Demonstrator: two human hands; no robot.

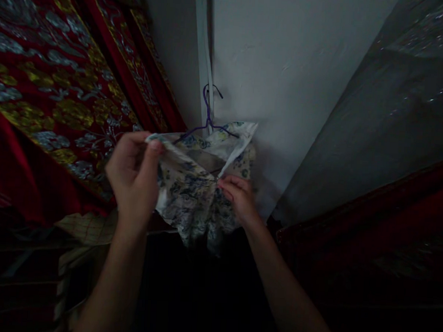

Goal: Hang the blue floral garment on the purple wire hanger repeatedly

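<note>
A white garment (194, 196) with a blue-grey floral print hangs in front of me on a purple hanger (208, 117), its neckline spread into a V. My left hand (135, 169) pinches the garment's upper left edge between thumb and fingers, pulling it out to the side. At the bottom point of the V, my right hand (238, 193) pinches the fabric, where a small dark spot shows that I cannot make out. The hanger's hook is caught near a pale cord or strip (207, 62) on the wall. The garment's lower part fades into shadow.
Red cloth with gold and silver floral embroidery (63, 90) covers the left side. Behind the garment stands a pale wall (277, 65). Shiny clear plastic (404, 95) and dark red fabric (381, 217) are at right. A wooden frame (65, 267) sits at lower left in dim light.
</note>
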